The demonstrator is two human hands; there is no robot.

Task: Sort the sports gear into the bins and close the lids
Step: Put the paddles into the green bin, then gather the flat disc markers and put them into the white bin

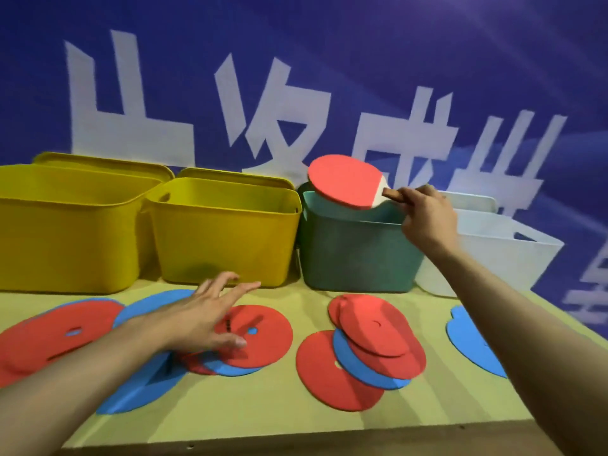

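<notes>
Blue banner wall (362, 44) backs four bins. Right hand (427, 218) grips a red paddle (345, 181) above the green bin (355, 255). Left of it, the left hand (204, 311) hovers, fingers spread, over discs (260, 337).

four bins (227, 232), one paddle (345, 181)

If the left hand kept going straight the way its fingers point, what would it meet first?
Probably the front wall of the second yellow bin; the left hand hovers open over the red disc, fingers aimed toward it, though depth is unclear.

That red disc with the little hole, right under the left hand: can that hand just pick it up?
Probably yes. The left hand hovers open just above the red disc, which lies on top of its pile with nothing covering it. The right hand is away, holding the paddle.
</notes>
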